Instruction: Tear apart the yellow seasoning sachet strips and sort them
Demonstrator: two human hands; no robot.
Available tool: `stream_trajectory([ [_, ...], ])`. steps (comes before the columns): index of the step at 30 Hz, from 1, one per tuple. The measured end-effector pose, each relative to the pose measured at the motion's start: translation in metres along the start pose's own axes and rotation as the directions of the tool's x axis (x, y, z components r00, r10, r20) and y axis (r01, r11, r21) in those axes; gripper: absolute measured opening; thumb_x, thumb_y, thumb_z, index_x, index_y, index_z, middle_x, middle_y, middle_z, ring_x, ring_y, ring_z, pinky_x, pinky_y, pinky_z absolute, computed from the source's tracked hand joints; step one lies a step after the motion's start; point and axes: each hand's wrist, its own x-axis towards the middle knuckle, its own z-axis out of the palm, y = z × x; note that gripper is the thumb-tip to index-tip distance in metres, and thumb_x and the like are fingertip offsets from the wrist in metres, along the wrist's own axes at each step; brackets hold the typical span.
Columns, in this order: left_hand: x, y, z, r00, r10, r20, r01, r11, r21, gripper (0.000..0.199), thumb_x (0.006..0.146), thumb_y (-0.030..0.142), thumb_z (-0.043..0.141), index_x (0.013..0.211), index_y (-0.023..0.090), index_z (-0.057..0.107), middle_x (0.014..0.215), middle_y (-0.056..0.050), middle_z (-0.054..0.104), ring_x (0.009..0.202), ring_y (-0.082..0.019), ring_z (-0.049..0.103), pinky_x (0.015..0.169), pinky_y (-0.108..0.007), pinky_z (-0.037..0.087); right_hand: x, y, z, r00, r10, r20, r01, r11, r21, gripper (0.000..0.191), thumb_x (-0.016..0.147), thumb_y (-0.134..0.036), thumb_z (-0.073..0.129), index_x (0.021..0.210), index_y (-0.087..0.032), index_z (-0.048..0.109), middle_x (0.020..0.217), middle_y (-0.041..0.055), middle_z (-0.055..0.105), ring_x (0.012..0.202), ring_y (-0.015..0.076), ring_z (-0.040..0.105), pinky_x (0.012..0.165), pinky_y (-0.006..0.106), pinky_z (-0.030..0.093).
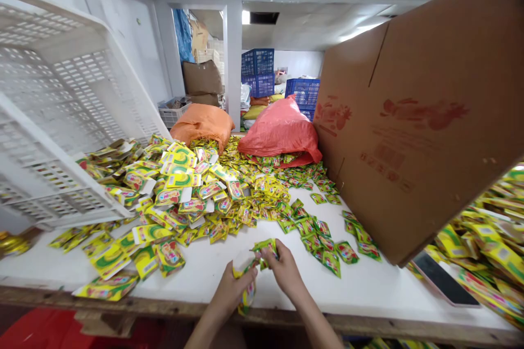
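Near the table's front edge, my left hand [228, 287] is closed around a small yellow-and-green carton [248, 299] with its white end flap up. My right hand [285, 271] pinches a green-and-yellow sachet [268, 244] close to the carton's upper end. Whether the sachet's lower part is inside the carton, I cannot tell. Loose green sachets [321, 241] lie to the right of my hands. On the left is a heap of yellow cartons [180, 162], several with their end flaps open. Yellow sachets [262, 190] are spread behind my hands.
A white plastic crate [96, 73] tilts onto the table at left. A large brown cardboard box [413, 81] leans at right, beside a phone [444, 279] and more cartons [487, 253]. An orange sack [204, 121] and a red sack [280, 129] lie at the back.
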Motion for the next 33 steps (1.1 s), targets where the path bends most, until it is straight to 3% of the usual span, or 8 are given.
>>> stream_trajectory([
  [6,0.006,0.004,0.017,0.983,-0.052,0.177,0.072,0.992,-0.108,0.030,0.056,0.029,0.073,0.078,0.012,0.062,0.053,0.001,0.058,0.047,-0.012,0.052,0.052,-0.024,0.041,0.000,-0.034,-0.010,0.989,-0.144,-0.029,0.146,0.986,0.077,0.019,0.082,-0.036,0.047,0.089,-0.019,0.048,0.076,0.0015,0.059,0.068,0.0151,0.054,0.061,0.024,0.045],
  [10,0.009,0.007,0.024,0.946,-0.046,0.320,0.092,0.987,-0.129,0.028,0.056,0.032,0.073,0.071,0.012,0.060,0.050,0.001,0.057,0.045,-0.011,0.050,0.048,-0.023,0.037,-0.005,-0.038,-0.007,0.967,-0.253,0.042,0.256,0.954,-0.158,0.006,0.083,-0.026,0.046,0.084,-0.020,0.047,0.067,-0.0020,0.054,0.061,0.0134,0.051,0.057,0.022,0.039],
  [14,0.014,0.003,0.017,0.900,-0.022,0.435,0.088,0.987,-0.134,0.031,0.059,0.036,0.073,0.073,0.012,0.059,0.053,0.000,0.058,0.047,-0.011,0.052,0.049,-0.022,0.038,-0.009,-0.039,-0.017,0.892,-0.374,0.253,0.445,0.824,-0.352,0.003,0.083,-0.020,0.047,0.083,-0.020,0.050,0.077,0.0016,0.055,0.074,0.0160,0.050,0.066,0.025,0.038],
  [20,0.023,-0.003,0.016,0.842,-0.023,0.539,0.080,0.993,-0.083,0.027,0.056,0.029,0.075,0.067,0.011,0.058,0.055,0.000,0.059,0.050,-0.012,0.054,0.053,-0.023,0.042,-0.007,-0.062,-0.031,0.829,-0.247,0.502,0.516,0.686,-0.513,0.010,0.078,-0.012,0.050,0.073,-0.020,0.047,0.071,-0.0004,0.051,0.074,0.0162,0.048,0.066,0.025,0.037],
  [24,0.027,0.003,0.021,0.813,-0.028,0.582,0.097,0.991,-0.088,0.027,0.053,0.023,0.077,0.071,0.012,0.060,0.061,-0.001,0.061,0.057,-0.014,0.057,0.060,-0.026,0.044,-0.007,-0.069,-0.034,0.848,-0.162,0.505,0.410,0.804,-0.431,0.031,0.074,-0.003,0.045,0.100,-0.021,0.042,0.079,-0.0008,0.053,0.070,0.0136,0.052,0.063,0.022,0.040],
  [26,0.028,0.005,0.022,0.795,-0.016,0.606,0.100,0.989,-0.105,0.028,0.056,0.023,0.075,0.076,0.012,0.061,0.068,-0.002,0.062,0.064,-0.015,0.058,0.065,-0.027,0.045,-0.006,-0.067,-0.036,0.877,-0.171,0.448,0.369,0.837,-0.403,0.030,0.076,-0.004,0.043,0.099,-0.022,0.042,0.082,-0.0006,0.052,0.069,0.0128,0.052,0.063,0.023,0.042],
  [28,0.028,0.002,0.022,0.807,-0.003,0.591,0.085,0.990,-0.110,0.028,0.058,0.023,0.074,0.080,0.012,0.061,0.073,-0.002,0.061,0.070,-0.016,0.057,0.068,-0.028,0.044,-0.003,-0.063,-0.037,0.899,-0.240,0.366,0.394,0.805,-0.443,0.021,0.076,-0.005,0.046,0.089,-0.021,0.046,0.087,0.0014,0.051,0.078,0.0149,0.051,0.069,0.026,0.042],
  [33,0.029,-0.011,0.022,0.908,0.043,0.416,-0.036,0.999,-0.025,0.028,0.057,0.022,0.075,0.079,0.012,0.060,0.074,0.000,0.059,0.070,-0.014,0.053,0.064,-0.024,0.040,0.002,-0.051,-0.035,0.895,-0.339,0.290,0.446,0.673,-0.590,0.016,0.073,-0.008,0.057,0.083,-0.021,0.054,0.096,0.0041,0.050,0.092,0.0209,0.045,0.080,0.036,0.038],
])
